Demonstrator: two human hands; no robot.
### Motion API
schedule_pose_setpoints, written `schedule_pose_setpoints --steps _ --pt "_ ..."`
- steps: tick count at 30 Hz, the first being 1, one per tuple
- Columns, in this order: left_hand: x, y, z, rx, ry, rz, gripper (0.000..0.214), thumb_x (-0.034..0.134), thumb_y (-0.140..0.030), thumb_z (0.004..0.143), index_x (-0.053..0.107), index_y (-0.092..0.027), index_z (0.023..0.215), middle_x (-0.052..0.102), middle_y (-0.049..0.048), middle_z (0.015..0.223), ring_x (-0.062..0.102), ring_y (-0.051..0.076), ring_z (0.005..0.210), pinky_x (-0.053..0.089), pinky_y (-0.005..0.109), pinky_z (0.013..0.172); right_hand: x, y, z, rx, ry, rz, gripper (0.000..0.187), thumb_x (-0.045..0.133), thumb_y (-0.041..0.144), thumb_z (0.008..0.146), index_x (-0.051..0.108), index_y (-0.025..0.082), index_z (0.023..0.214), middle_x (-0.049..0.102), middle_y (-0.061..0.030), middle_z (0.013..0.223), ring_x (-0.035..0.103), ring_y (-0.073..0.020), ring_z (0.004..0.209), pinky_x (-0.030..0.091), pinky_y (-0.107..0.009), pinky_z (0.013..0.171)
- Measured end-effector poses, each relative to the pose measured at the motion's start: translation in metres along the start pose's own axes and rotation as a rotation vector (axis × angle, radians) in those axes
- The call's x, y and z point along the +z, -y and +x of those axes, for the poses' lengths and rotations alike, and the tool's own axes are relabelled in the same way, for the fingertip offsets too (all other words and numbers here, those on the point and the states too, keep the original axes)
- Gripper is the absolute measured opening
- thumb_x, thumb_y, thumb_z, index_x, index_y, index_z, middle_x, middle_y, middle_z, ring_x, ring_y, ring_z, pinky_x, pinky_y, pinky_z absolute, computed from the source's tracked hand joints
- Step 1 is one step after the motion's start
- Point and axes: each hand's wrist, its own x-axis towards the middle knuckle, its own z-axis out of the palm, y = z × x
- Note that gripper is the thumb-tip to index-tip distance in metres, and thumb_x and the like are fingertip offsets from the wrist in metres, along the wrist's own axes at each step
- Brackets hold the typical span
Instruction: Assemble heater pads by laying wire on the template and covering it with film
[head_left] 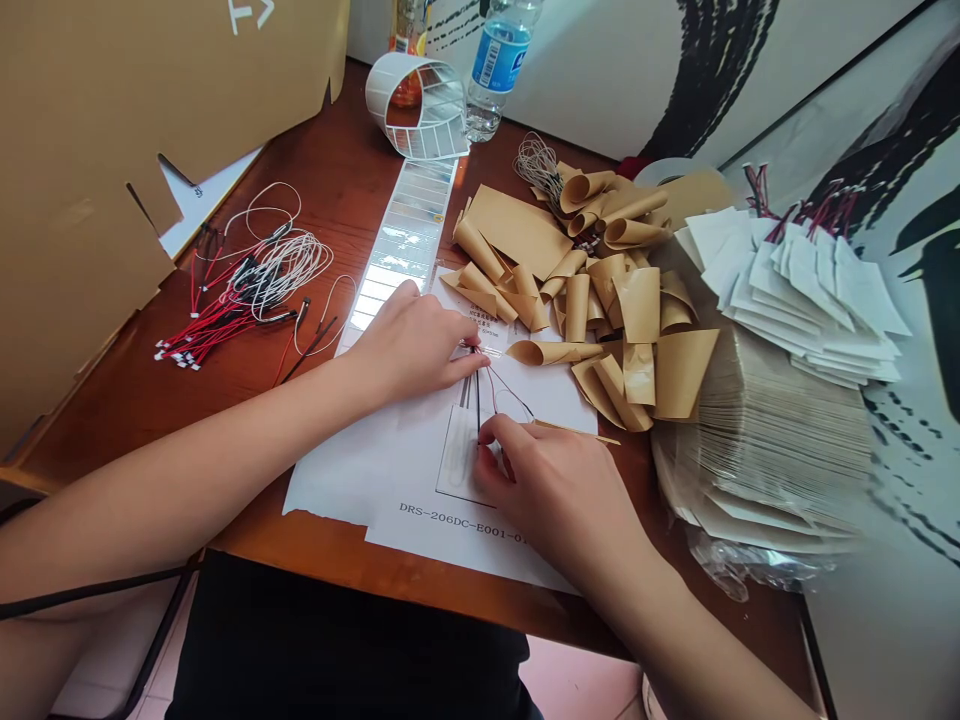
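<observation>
On printed paper sheets (450, 535) at the table's front, both of my hands are at a thin black-and-red wire lead (478, 395). My left hand (412, 340) pinches its far end between thumb and fingertips. Closer to me, my right hand (551, 475) is closed with thumb and forefinger together on the lead's lower part; its other fingers are curled under and partly hidden. Between the hands a thin red strand and a black strand bow out to the right. Beneath them lies a sheet with a printed rectangle and lettering.
Left lies a bundle of red, black and white wires (255, 290) beside a cardboard box (150, 130). A label roll (390, 100) trails a strip toward me, near a water bottle (499, 65). Curled brown paper pieces (577, 305) and stacked white packets (795, 290) occupy the right.
</observation>
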Motion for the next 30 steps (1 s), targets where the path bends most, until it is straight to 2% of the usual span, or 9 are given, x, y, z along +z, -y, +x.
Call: schedule_pose_setpoints --steps 13,18,25,30 --pt "-0.0031 -0.0021 0.0007 -0.014 0.039 0.014 0.036 0.058 -0.05 0.098 0.08 -0.022 0.1 0.074 0.0011 0.069 0.062 0.019 0.072 0.034 0.042 0.087 0.0051 -0.0041 -0.0029 -0.068 -0.169 -0.023 0.016 0.059 0.023 0.086 0.074 0.022 0.082 0.063 0.0015 0.055 0.047 -0.0133 0.046 0.011 -0.027 0.05" --pt "-0.0023 -0.0013 -0.0009 -0.006 0.019 0.012 0.035 0.058 -0.05 0.098 0.08 -0.022 0.098 0.073 0.0004 0.067 0.062 0.019 0.072 0.035 0.042 0.087 0.0066 -0.0061 -0.0055 -0.094 -0.241 -0.018 0.016 0.06 0.022 0.086 0.075 0.022 0.084 0.063 0.0017 0.055 0.048 -0.0131 0.046 0.011 -0.027 0.051" --pt "-0.0037 -0.0022 0.0002 -0.014 0.022 0.015 0.035 0.059 -0.049 0.097 0.08 -0.022 0.097 0.073 0.0002 0.066 0.063 0.018 0.072 0.035 0.041 0.087 0.0039 -0.0047 -0.0064 -0.138 -0.267 -0.014 0.02 0.058 0.021 0.088 0.078 0.023 0.09 0.063 0.0023 0.054 0.049 -0.0132 0.046 0.012 -0.027 0.051" --pt "-0.0036 -0.0012 -0.0003 -0.005 0.024 0.004 0.035 0.059 -0.049 0.097 0.08 -0.021 0.097 0.074 0.0009 0.067 0.063 0.019 0.072 0.035 0.042 0.088 0.0012 -0.0047 -0.0078 -0.129 -0.215 -0.02 0.024 0.055 0.022 0.09 0.079 0.023 0.094 0.068 0.0007 0.058 0.049 -0.0127 0.046 0.014 -0.028 0.052"
